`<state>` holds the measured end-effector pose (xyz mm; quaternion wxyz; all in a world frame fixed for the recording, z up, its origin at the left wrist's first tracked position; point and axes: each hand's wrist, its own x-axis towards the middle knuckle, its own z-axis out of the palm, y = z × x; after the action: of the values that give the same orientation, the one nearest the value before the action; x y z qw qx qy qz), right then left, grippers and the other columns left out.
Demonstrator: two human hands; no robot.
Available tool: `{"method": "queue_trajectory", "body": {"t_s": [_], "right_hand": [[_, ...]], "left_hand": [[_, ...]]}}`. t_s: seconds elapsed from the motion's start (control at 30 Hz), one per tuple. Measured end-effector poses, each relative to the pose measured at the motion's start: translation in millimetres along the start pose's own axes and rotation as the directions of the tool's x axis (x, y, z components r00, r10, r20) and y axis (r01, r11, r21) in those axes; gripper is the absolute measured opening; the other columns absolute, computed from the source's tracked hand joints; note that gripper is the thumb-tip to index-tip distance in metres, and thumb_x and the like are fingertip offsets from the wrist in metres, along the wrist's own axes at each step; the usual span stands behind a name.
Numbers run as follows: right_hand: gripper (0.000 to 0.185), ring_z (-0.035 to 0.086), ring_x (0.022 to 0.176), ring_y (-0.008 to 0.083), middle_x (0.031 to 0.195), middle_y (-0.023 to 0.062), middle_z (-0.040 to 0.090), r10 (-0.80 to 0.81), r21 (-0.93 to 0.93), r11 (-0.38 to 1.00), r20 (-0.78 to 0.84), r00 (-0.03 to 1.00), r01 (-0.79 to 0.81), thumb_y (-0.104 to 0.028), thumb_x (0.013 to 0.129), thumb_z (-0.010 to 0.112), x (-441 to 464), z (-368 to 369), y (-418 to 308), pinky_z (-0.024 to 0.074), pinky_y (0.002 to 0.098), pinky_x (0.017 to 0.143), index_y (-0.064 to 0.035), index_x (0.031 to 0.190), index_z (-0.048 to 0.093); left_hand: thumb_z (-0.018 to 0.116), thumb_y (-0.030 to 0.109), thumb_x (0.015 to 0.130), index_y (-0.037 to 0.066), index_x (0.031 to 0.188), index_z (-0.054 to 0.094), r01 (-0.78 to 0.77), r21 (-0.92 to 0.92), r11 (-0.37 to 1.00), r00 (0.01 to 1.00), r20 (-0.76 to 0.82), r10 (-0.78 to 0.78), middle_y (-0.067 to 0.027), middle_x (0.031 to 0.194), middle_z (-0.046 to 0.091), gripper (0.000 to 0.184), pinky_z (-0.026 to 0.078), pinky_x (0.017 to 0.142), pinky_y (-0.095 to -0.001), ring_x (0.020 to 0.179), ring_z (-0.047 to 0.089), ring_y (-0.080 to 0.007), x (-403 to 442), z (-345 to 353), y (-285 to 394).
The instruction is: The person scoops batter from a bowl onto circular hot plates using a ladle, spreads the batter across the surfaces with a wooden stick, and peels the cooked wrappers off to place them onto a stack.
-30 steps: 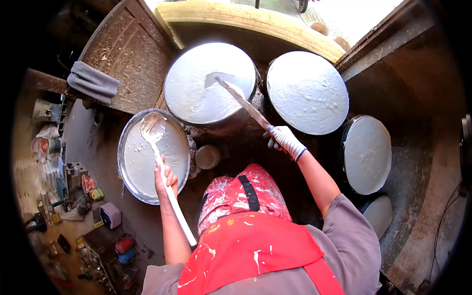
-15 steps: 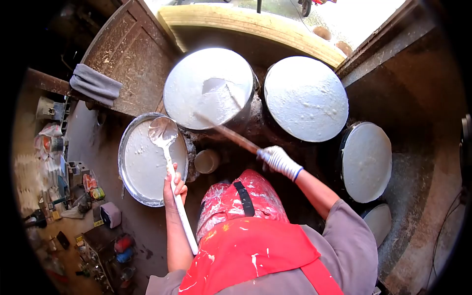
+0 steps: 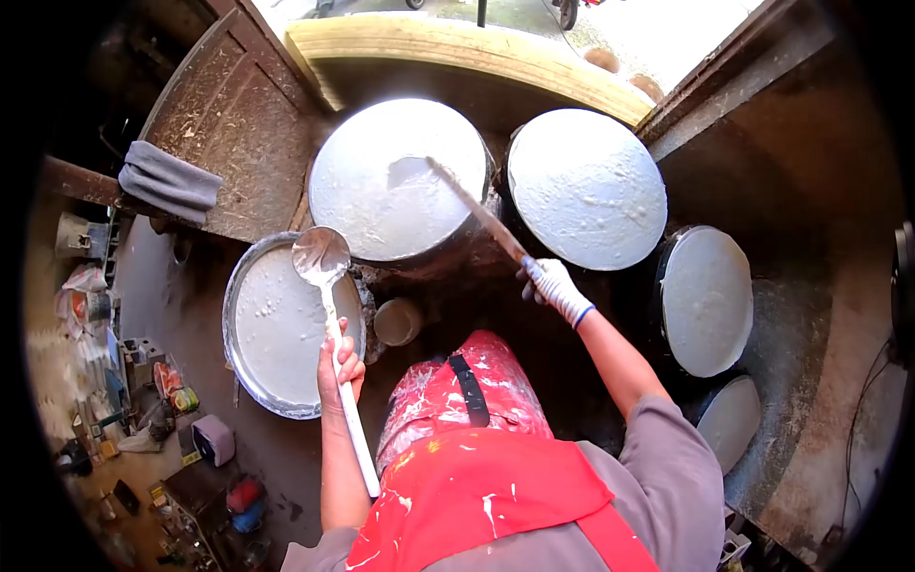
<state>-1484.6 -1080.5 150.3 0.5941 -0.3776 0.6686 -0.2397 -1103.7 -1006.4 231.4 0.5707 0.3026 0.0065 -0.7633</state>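
Note:
My bare left hand (image 3: 341, 362) is closed around the white handle of a large metal ladle (image 3: 321, 255). The ladle's bowl is raised over a basin (image 3: 230, 329) of whitish liquid at the left. My right hand (image 3: 559, 288), in a striped white glove with dark fingertips, grips a wooden stick (image 3: 486, 221). The stick's far end meets or hovers just over the white liquid (image 3: 381, 210) in the large back-left vat, near a greyish patch on its surface; contact is hard to tell.
More round vats hold white liquid (image 3: 586, 191) at the back right and along the right side. A small round container (image 3: 397, 322) sits between basin and apron. A grey cloth (image 3: 170, 179) hangs on a rail at the left; a pale wooden beam (image 3: 467, 50) spans the back.
The stick has swung to the right and away from me, its tip moving from the vat's near side towards its middle. My left hand and the ladle have barely moved.

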Motion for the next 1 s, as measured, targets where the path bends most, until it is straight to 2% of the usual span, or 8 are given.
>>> {"method": "queue_trajectory", "body": {"t_s": [0.17, 0.23, 0.3, 0.43, 0.5, 0.67, 0.8, 1.0], "right_hand": [[0.055, 0.043, 0.035, 0.0203, 0.051, 0.0129, 0.057, -0.100, -0.154, 0.985, -0.138, 0.985, 0.079, -0.049, 0.088, 0.037, 91.0, 3.5, -45.8, 0.0358, 0.0333, 0.037, 0.0010, 0.087, 0.061], [0.053, 0.055, 0.054, 0.0340, 0.061, 0.0181, 0.060, -0.328, -0.593, 0.792, -0.213, 0.920, 0.145, -0.048, 0.088, 0.036, 109.9, 15.0, -72.7, 0.0437, 0.0404, 0.055, 0.0001, 0.091, 0.060], [0.046, 0.056, 0.081, 0.0387, 0.080, 0.0200, 0.061, -0.506, -0.617, 0.717, -0.140, 0.851, 0.324, -0.044, 0.087, 0.040, 75.3, 33.0, -94.5, 0.0429, 0.0413, 0.074, -0.0035, 0.099, 0.058], [0.040, 0.056, 0.089, 0.0363, 0.097, 0.0194, 0.059, -0.530, -0.657, 0.717, -0.294, 0.796, 0.234, -0.022, 0.083, 0.050, 12.0, 44.6, -77.6, 0.0445, 0.0409, 0.076, -0.0160, 0.123, 0.046], [0.043, 0.056, 0.087, 0.0373, 0.096, 0.0206, 0.059, -0.319, -0.730, 0.684, -0.291, 0.902, 0.006, -0.020, 0.084, 0.049, 16.6, 52.4, -67.6, 0.0444, 0.0414, 0.074, -0.0214, 0.127, 0.042], [0.041, 0.056, 0.080, 0.0378, 0.094, 0.0212, 0.058, -0.578, -0.565, 0.717, -0.152, 0.802, 0.409, -0.032, 0.086, 0.047, 37.4, 100.5, -62.1, 0.0428, 0.0427, 0.069, -0.0202, 0.125, 0.044], [0.039, 0.056, 0.080, 0.0386, 0.094, 0.0216, 0.058, -0.445, -0.431, 0.870, -0.471, 0.762, 0.241, -0.032, 0.088, 0.045, 24.4, 74.7, -17.2, 0.0432, 0.0418, 0.068, -0.0206, 0.125, 0.044], [0.035, 0.055, 0.091, 0.0371, 0.101, 0.0204, 0.057, -0.462, -0.293, 0.881, -0.373, 0.805, 0.370, -0.030, 0.087, 0.047, 48.5, 128.4, -30.9, 0.0434, 0.0380, 0.078, -0.0154, 0.119, 0.051]], "left_hand": [[0.042, 0.022, 0.092, 0.003, 0.122, 0.035, 0.017, 0.025, 1.000, 1.000, 0.014, -0.017, 0.0010, 0.063, 0.035, 0.036, 0.028, 0.034, -0.0160, 0.035, 0.032, -0.0030, 1.0, -10.9, 15.7], [0.043, 0.023, 0.092, 0.003, 0.121, 0.035, 0.040, 0.073, 0.997, 0.999, -0.006, -0.040, 0.0012, 0.062, 0.036, 0.037, 0.028, 0.034, -0.0158, 0.035, 0.032, -0.0028, 0.4, -15.2, 23.1], [0.043, 0.023, 0.091, 0.003, 0.121, 0.036, 0.049, 0.082, 0.995, 0.999, 0.011, -0.050, 0.0012, 0.062, 0.036, 0.037, 0.028, 0.034, -0.0156, 0.035, 0.032, -0.0027, -2.4, -18.2, 31.0], [0.043, 0.023, 0.091, 0.003, 0.121, 0.036, 0.038, 0.055, 0.998, 0.998, 0.052, -0.041, 0.0013, 0.061, 0.036, 0.036, 0.028, 0.034, -0.0153, 0.035, 0.032, -0.0026, -7.1, -18.8, 39.3], [0.044, 0.023, 0.091, 0.003, 0.121, 0.036, 0.046, 0.057, 0.997, 0.997, 0.064, -0.050, 0.0013, 0.062, 0.036, 0.037, 0.028, 0.034, -0.0151, 0.035, 0.032, -0.0026, -6.0, -21.5, 43.3], [0.045, 0.023, 0.091, 0.004, 0.122, 0.036, 0.071, 0.061, 0.996, 0.997, 0.023, -0.073, 0.0013, 0.062, 0.037, 0.037, 0.028, 0.034, -0.0153, 0.035, 0.032, -0.0023, -1.9, -12.4, 43.8], [0.044, 0.023, 0.091, 0.004, 0.121, 0.036, 0.095, 0.080, 0.992, 0.994, 0.051, -0.099, 0.0015, 0.062, 0.037, 0.037, 0.028, 0.034, -0.0155, 0.035, 0.032, -0.0023, 1.7, -14.0, 43.4], [0.044, 0.023, 0.091, 0.004, 0.121, 0.036, 0.106, 0.082, 0.991, 0.994, 0.025, -0.108, 0.0016, 0.062, 0.036, 0.037, 0.028, 0.035, -0.0152, 0.034, 0.032, -0.0023, 5.2, -8.7, 39.6]]}}
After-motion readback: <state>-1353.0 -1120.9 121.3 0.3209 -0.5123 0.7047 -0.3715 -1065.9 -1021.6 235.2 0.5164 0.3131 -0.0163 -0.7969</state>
